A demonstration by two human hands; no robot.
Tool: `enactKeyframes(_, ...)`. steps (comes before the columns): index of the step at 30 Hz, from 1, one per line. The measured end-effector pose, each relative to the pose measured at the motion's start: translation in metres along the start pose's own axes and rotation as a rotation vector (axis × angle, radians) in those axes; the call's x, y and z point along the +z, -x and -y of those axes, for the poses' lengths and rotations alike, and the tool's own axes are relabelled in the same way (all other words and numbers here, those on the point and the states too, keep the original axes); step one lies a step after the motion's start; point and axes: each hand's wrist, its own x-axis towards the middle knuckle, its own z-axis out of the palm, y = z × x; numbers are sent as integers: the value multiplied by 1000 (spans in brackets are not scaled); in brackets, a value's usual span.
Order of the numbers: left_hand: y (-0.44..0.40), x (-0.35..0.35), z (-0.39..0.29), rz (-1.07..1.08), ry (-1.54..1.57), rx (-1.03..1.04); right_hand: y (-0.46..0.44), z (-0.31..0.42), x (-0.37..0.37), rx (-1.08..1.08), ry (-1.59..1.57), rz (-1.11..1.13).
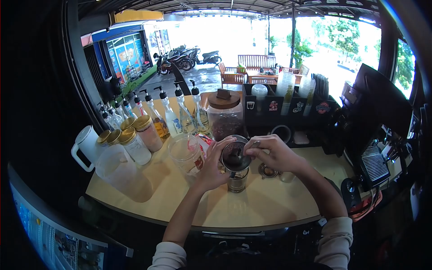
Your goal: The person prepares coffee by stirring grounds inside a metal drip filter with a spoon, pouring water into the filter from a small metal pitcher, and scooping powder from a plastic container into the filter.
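Note:
My left hand (211,168) is wrapped around a round metal cup (229,150), tilted so that its dark inside faces me. My right hand (274,153) pinches a thin metal spoon (257,143) at the cup's rim; its lower end is hard to make out in the dark. Directly below the cup, a short clear glass (237,183) stands upright on the counter. Left of my left hand is a large clear plastic jar (184,150), with a red and white packet (204,141) behind it. A small metal strainer (268,170) lies right of the glass.
Pump bottles (184,114) and gold-lidded jars (135,146) line the counter's left side, near a white pitcher (85,144). A wooden-lidded jar (225,117) and a black cup organizer (288,105) stand behind my hands. An espresso machine (373,121) is at right.

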Motion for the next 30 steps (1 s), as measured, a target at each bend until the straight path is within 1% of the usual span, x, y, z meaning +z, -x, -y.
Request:
enactKeyframes(1,0,-1,0,-1,0,1,0,6,-1,70,34,42)
enactKeyframes(4,-1,-2,2,4,5,-15,-1,9,-11,131,115,-1)
enactKeyframes(5,-1,-3,2,17,-23,-6,0,5,-8,132,115,1)
enactKeyframes(7,-2,-4,2,30,-52,5,2,-2,1,15,122,37)
enactKeyframes(8,-3,-4,2,41,-96,33,5,-1,4,18,124,35)
enactKeyframes(10,-4,-3,0,52,-139,62,8,4,9,101,89,9)
enactKeyframes(11,-3,-2,-1,26,-114,25,12,1,9,188,10,-21)
enactKeyframes(12,-3,-2,-2,1,-89,-11,17,2,8,189,10,-24)
enactKeyframes(14,-4,-3,-1,-8,-113,-20,27,5,6,223,-218,-322)
enactKeyframes(15,-5,-3,0,-21,-138,-32,34,0,6,223,-282,-440)
enactKeyframes(16,-6,-2,-1,-18,-136,-35,41,-2,4,227,-283,-440)
enactKeyframes(18,-7,0,-2,-28,-81,-111,54,-4,0,179,-297,-754)
enactKeyframes(19,-7,1,0,-23,-80,-114,64,-10,-4,185,-299,-756)
enactKeyframes(21,-7,4,7,-49,83,-135,82,-24,-10,220,-351,-875)
enactKeyframes(22,-8,5,7,-46,84,-138,89,-27,-9,224,-352,-877)
enactKeyframes(24,-9,6,5,-92,96,-181,104,-32,-2,364,-316,-877)
enactKeyframes(26,-9,6,8,-97,88,-196,120,-45,11,372,-301,-869)
enactKeyframes(28,-10,5,7,-106,78,-211,136,-53,23,435,-156,-748)
enactKeyframes(29,-10,4,5,-111,56,-216,141,-52,30,494,-114,-745)
enactKeyframes(30,-10,4,4,-116,33,-221,144,-50,34,494,-115,-744)
